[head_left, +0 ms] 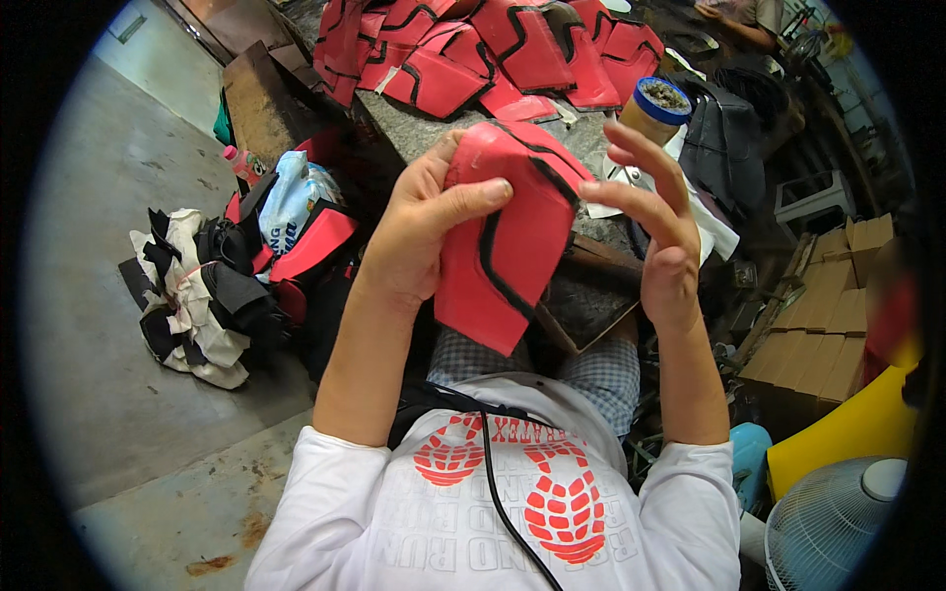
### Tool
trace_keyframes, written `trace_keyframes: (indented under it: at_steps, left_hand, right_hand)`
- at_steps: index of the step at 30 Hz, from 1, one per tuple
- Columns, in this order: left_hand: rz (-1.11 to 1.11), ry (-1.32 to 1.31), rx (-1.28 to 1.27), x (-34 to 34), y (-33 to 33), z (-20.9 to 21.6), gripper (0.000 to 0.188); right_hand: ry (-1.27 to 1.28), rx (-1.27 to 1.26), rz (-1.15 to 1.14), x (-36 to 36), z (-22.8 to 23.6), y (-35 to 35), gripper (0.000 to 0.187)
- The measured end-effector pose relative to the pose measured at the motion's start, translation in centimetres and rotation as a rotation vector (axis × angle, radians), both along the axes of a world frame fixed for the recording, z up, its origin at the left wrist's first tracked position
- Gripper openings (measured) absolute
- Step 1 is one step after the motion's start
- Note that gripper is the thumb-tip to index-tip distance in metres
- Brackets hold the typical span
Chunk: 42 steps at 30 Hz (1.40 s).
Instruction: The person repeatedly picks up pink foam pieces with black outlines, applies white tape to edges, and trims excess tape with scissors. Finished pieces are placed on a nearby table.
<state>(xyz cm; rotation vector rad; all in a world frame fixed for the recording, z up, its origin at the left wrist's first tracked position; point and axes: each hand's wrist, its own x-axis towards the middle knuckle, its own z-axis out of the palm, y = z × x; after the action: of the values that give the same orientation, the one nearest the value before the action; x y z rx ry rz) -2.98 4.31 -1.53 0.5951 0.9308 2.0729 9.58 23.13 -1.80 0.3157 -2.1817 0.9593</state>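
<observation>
We are observing the left hand (pixel 419 217) gripping a red panel (pixel 520 231) with black trim above the worktop's (pixel 406 130) near edge. The right hand (pixel 662 225) is grasping nothing, extending loosely parted fingers beside the panel; we are unable to confirm contact. Similar red pieces (pixel 522 49) are lying toward the worktop's far edge.

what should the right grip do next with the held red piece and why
Probably close the right grip lightly on the right edge of the red piece, to steady it: the left grip alone clasps it, by its left side, while the right is open beside the opposite edge.
</observation>
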Motion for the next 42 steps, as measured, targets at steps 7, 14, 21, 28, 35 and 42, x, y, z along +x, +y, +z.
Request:
trace_keyframes:
  at_steps: [7, 14, 21, 28, 35, 42]
  left_hand:
    - [-0.008, -0.009, 0.075, 0.2, -0.7, -0.4, 0.051]
    - [-0.027, -0.021, 0.102, 0.3, -1.0, -1.4, 0.053]
    - [-0.052, -0.044, 0.153, -0.2, -1.6, -1.9, 0.057]
    - [-0.101, -0.013, 0.118, -0.1, -1.6, -1.8, 0.056]
    - [-0.069, -0.022, 0.115, 0.0, -1.5, -2.1, 0.055]
    - [-0.037, -0.081, 0.216, -0.6, -1.6, -3.5, 0.057]
  right_hand:
    - [-0.167, -0.134, 0.196, 0.4, -1.0, -1.8, 0.09]
    - [-0.208, -0.455, 0.399, 0.0, -0.3, -1.4, 0.106]
    - [-0.389, -0.308, 0.374, 0.2, 0.3, -2.4, 0.111]
    - [-0.191, -0.464, 0.418, -0.1, 0.8, -1.7, 0.101]
    - [-0.092, 0.518, -0.158, 1.0, 1.4, -2.1, 0.089]
    - [0.035, 0.074, 0.004, 1.1, 1.2, -2.1, 0.087]
